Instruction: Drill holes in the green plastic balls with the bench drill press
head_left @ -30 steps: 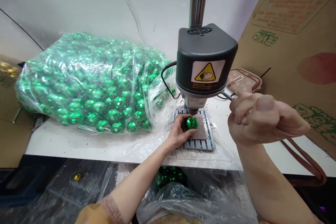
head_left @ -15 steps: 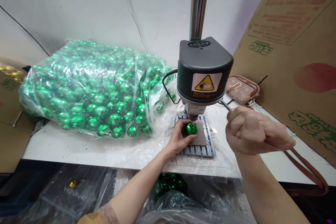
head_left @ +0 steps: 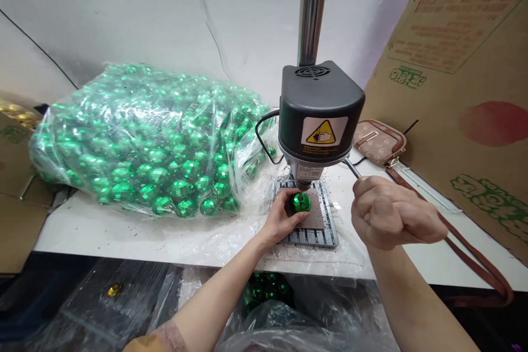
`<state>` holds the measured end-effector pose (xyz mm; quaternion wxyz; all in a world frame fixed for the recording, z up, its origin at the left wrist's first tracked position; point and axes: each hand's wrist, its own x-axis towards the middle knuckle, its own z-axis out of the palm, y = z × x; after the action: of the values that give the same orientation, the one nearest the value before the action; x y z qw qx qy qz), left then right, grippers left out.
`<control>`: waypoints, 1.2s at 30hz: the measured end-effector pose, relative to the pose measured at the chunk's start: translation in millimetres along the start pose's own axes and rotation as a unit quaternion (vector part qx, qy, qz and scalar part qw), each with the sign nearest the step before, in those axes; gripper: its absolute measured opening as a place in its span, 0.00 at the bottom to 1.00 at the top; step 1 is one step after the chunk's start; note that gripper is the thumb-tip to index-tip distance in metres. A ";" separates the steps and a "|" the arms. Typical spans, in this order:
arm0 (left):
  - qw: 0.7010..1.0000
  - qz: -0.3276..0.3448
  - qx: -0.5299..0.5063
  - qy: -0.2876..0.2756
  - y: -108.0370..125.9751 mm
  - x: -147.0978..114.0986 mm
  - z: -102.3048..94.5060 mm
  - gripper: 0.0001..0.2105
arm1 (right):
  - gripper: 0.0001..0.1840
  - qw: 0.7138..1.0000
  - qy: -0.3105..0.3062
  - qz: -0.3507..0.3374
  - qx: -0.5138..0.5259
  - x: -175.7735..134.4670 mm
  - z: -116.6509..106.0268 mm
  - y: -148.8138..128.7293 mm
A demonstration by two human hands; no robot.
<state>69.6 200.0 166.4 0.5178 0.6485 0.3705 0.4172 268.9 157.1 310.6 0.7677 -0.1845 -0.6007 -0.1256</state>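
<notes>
Between thumb and fingers, my left hand (head_left: 282,217) grips a shiny green faceted ball (head_left: 301,203) on a brownish square pad (head_left: 317,214). The pad lies on the slotted grey base plate (head_left: 332,236) of a small drill press (head_left: 319,110) with a black housing. Its chuck (head_left: 304,185) is right above the ball, and the bit reaches the ball's top; how deep it goes I cannot tell. To the right, my right hand (head_left: 394,212) is closed in a fist around the end of the press's metal lever (head_left: 352,168).
A big clear bag of green faceted balls (head_left: 148,143) stands at the left. Behind the press rises a steel column (head_left: 312,11). At the right are a strapped purse (head_left: 379,143) and a tall carton (head_left: 462,82). More green balls (head_left: 270,291) lie in plastic below the table edge.
My right hand has moved slightly down and left with the lever. The left hand and the ball stay where they were.
</notes>
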 end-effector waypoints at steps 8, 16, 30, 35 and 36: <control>1.000 -0.006 0.008 0.010 5.2 -0.3 0.6 0.31 | 0.30 0.993 0.040 0.106 -0.022 40.9 24.6 -17.9; 0.994 0.017 0.022 0.105 16.9 -15.6 11.6 0.29 | 0.31 0.956 0.040 0.290 -0.002 95.5 38.3 -11.4; 0.783 0.434 0.402 -0.193 -6.1 -149.1 -48.3 0.23 | 0.31 0.970 0.046 0.237 -0.037 92.4 41.1 -11.6; 0.818 0.212 0.534 -0.027 46.1 -0.5 -78.7 0.17 | 0.31 0.971 0.043 0.234 -0.032 91.7 41.8 -11.2; 0.815 0.124 0.566 0.013 56.3 30.6 -84.5 0.19 | 0.31 0.971 0.043 0.234 -0.031 91.3 41.7 -10.6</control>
<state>5.7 247.9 236.2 -0.0020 0.8623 0.4640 0.2029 250.5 168.3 409.2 0.7945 -0.3382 -0.5034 0.0312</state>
